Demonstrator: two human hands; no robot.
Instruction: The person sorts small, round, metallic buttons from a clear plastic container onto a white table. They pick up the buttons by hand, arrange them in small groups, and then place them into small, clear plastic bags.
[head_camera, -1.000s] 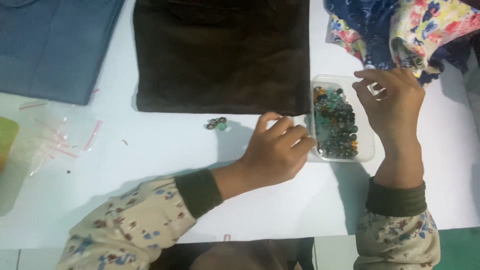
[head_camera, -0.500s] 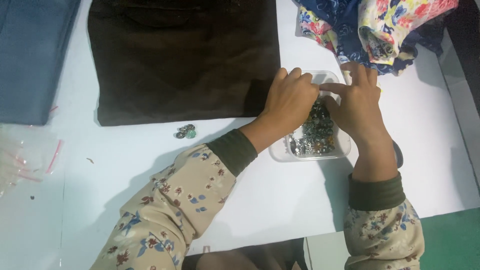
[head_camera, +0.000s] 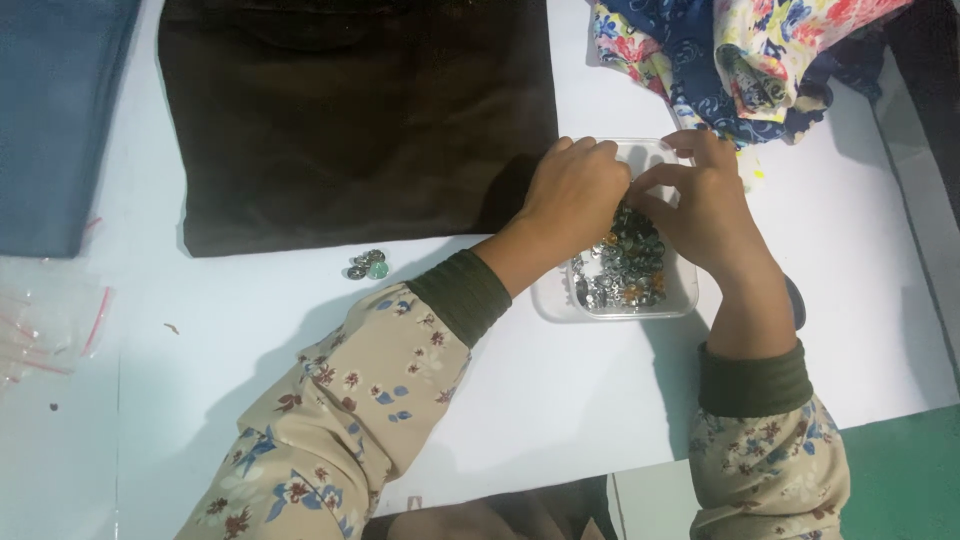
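Near edge, 5 to 7 o'clock: two forearms in beige floral sleeves with dark green cuffs come up from the bottom of the view over the white surface (head_camera: 560, 400). A green strip of floor shows at 4 o'clock.

Centre, slightly toward 2 o'clock: clear plastic tray (head_camera: 560, 303) sits on the surface, filled with small dark, silver and amber beads or buttons (head_camera: 625, 268).

Left hand (head_camera: 572, 192) is over the tray's 10 o'clock corner, knuckles up, fingers curled down toward the contents. Can't tell if they hold anything; tips are hidden behind the hand itself.

Right hand (head_camera: 702, 212) is over the tray's 2 o'clock side, fingers bent and pinched in toward the left hand. The two sets of fingertips meet, or nearly meet, above the tray's far half. Whether a bead is between them can't be made out.

At 9 o'clock from the tray, well apart: small cluster of loose beads (head_camera: 367, 266) on the surface, just below the dark cloth's near edge.

Far 9 o'clock edge: clear zip bags with red strips (head_camera: 50, 320).

Farther out, 11 to 12 o'clock: dark brown folded cloth (head_camera: 350, 110) lying flat, its right edge just beside the left hand.

Far 10 o'clock corner: blue cloth (head_camera: 55, 110).

Far 1 to 2 o'clock: heap of floral printed fabric (head_camera: 750, 60), blue and pink, just beyond the tray.
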